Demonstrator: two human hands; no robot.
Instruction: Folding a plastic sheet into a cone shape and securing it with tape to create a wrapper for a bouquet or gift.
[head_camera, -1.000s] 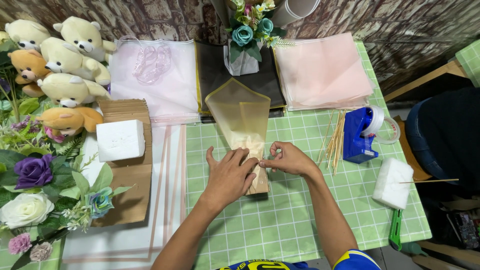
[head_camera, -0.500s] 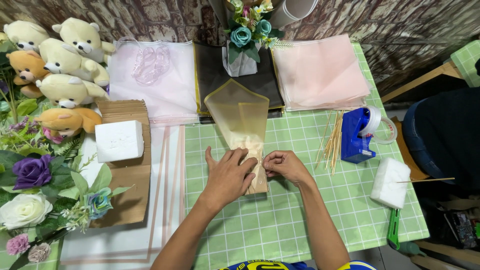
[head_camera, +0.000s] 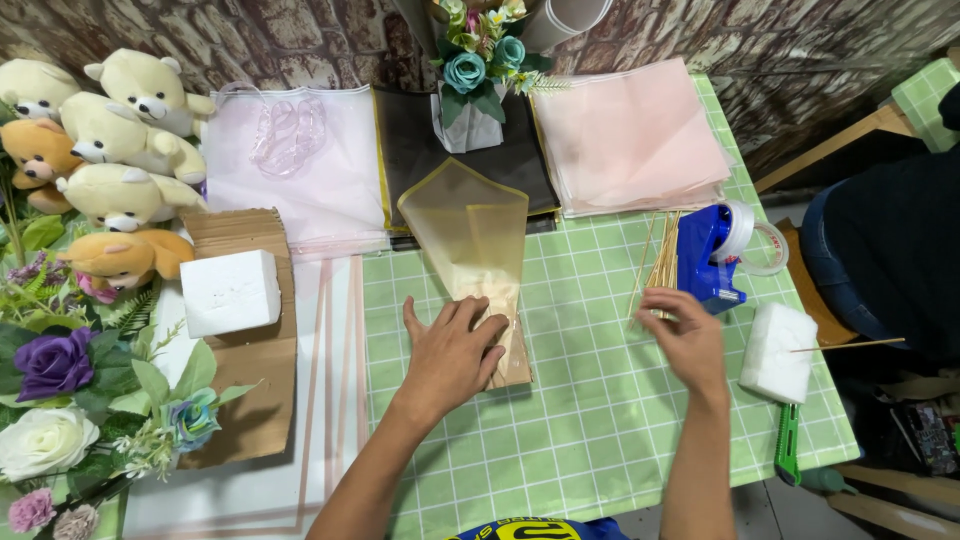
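**Left hand flat on folded wrap, right hand at the sticks**

Left hand lies palm down, fingers spread, pressing the narrow lower end of a folded yellow-tan wrap sheet onto the green checked table. Nothing gripped, just flat contact. Sheet is a cone shape: wide end points away from the person and overlaps the edge of a black sheet stack; narrow end sits under the palm, approx. centre of the table.

Right hand is off the sheet, well to the right, raised a little, fingers loosely curled and half open. Fingertips are at the near end of a bundle of thin wooden sticks; can't tell whether it has pinched one.

Just right of the sticks: blue tape dispenser w/ a clear roll. Nearer the table edge, a white foam block w/ a stick poked in its side, and a green cutter below it.

Far side, L to R: pale pink sheet stack, black stack, small vase of artificial flowers, peach sheet stack.

Left side: plush bears, second white foam block on brown cardboard, artificial roses & leaves.
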